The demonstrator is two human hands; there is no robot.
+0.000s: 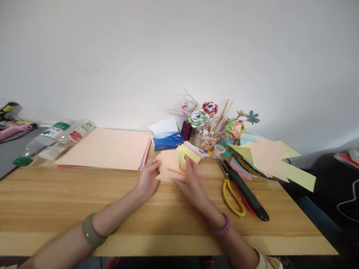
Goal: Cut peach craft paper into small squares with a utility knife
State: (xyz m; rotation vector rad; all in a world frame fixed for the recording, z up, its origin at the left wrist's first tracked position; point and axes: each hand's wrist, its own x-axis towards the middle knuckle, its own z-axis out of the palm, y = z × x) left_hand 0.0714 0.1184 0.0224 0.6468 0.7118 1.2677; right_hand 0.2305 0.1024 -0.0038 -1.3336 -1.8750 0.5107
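Note:
Several small peach paper pieces (169,160) are held between my two hands, just above the wooden table (117,209). My left hand (148,178) is closed on their left edge, thumb toward the top. From the right, my right hand (192,181) grips the opposite edge, its fingers partly over the paper. Right behind them lie yellow paper squares (189,152), with pink and white sheets under them. I cannot make out exactly how many pieces are in my hands.
Yellow-handled scissors (234,201) and a dark green cutter (246,192) lie to the right. Behind are a blue tissue pack (167,141) and a basket (204,142) of paper flowers. Large peach sheets (109,147) and plastic bottles (52,136) lie left; a paper pile (266,157) overhangs the right edge.

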